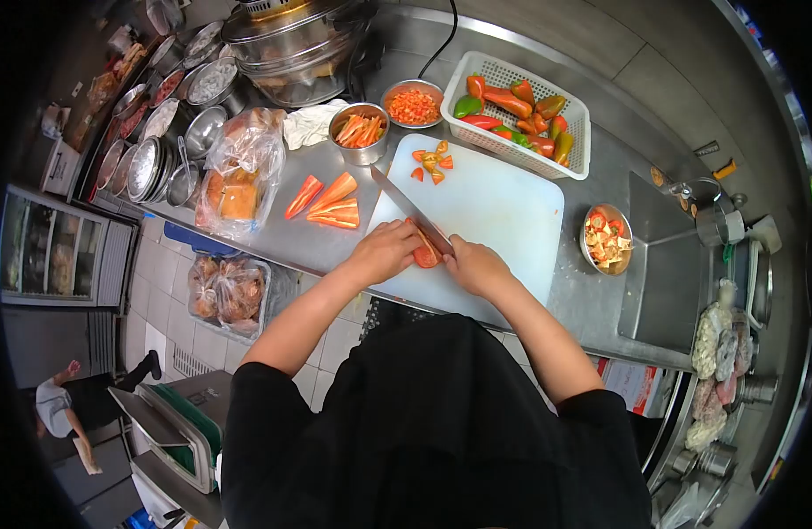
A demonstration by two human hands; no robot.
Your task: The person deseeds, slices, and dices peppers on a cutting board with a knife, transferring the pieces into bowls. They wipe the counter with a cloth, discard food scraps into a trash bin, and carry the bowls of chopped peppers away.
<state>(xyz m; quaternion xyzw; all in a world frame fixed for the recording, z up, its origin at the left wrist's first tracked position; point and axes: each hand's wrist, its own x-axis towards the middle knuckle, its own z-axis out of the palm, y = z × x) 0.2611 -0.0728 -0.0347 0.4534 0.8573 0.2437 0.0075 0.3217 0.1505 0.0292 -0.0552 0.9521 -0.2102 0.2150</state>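
Two bare hands at work over a white cutting board (507, 207), laid on a steel worktop (586, 313). Right hand (476, 267): grip closed round the handle of a knife (407, 207); blade slants far and left, tip near the board's left edge. Left hand (393, 251): grip closed on a red vegetable piece (426, 256), fingers bent over it. Piece lies on the near part of the board, just beside the blade; cannot tell whether the edge is in it.

Small cut pieces (437, 160) sit at the board's far left corner. Left of the board, long orange-red wedges (335, 212) lie on the bare steel. Beyond: a metal container (363, 156) of orange strips, and a metal bowl (390, 91) of diced orange-red bits. Far side: a white basket (518, 147) of red, orange and green peppers (507, 101). To the right, a bowl (585, 240) of mixed trimmings stands between board and sink (670, 295).
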